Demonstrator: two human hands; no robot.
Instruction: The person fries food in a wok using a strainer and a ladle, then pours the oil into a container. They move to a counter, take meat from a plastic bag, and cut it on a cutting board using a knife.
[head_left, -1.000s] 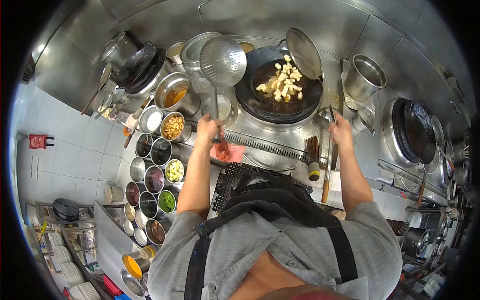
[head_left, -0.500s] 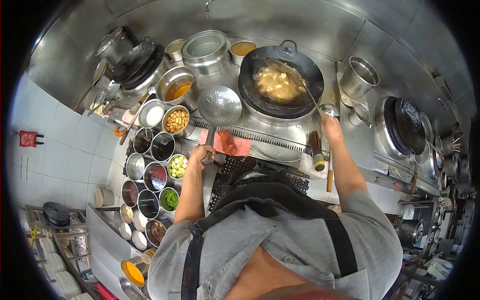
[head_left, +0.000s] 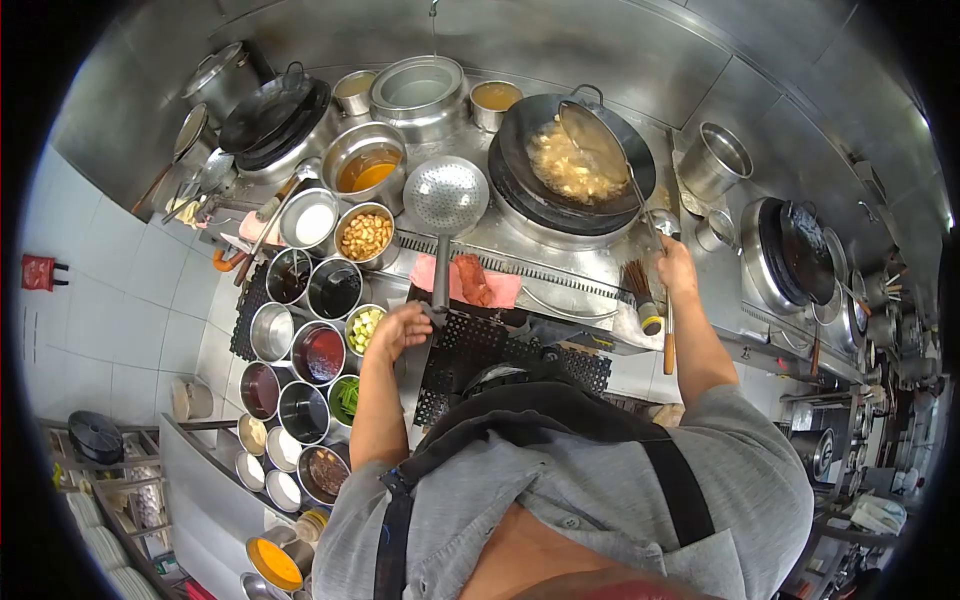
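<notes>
My right hand (head_left: 677, 268) is closed round the long handle of a skimmer. Its wide round head (head_left: 592, 138), which looks like mesh, is tilted over the food (head_left: 565, 170) bubbling in pale oil in a black wok (head_left: 508, 150). My left hand (head_left: 402, 330) is open beside the handle end of a perforated ladle (head_left: 447, 195), with no grip on it. That ladle rests on the stove ledge, its handle crossing a pink cloth (head_left: 508, 290). Below my left hand stands a pot of pale green cut vegetable (head_left: 366, 328).
Left of me stand several metal pots, with dark sauce (head_left: 335, 288), red sauce (head_left: 322, 352) and green strips (head_left: 345, 398). A pot of browned cubes (head_left: 366, 236) sits behind them. A bristle brush (head_left: 640, 290) lies near my right forearm. Another wok (head_left: 806, 250) is at right.
My left hand has let go of the perforated ladle, which stays on the ledge. The skimmer head has shifted right and up in the wok, and my right hand keeps its grip.
</notes>
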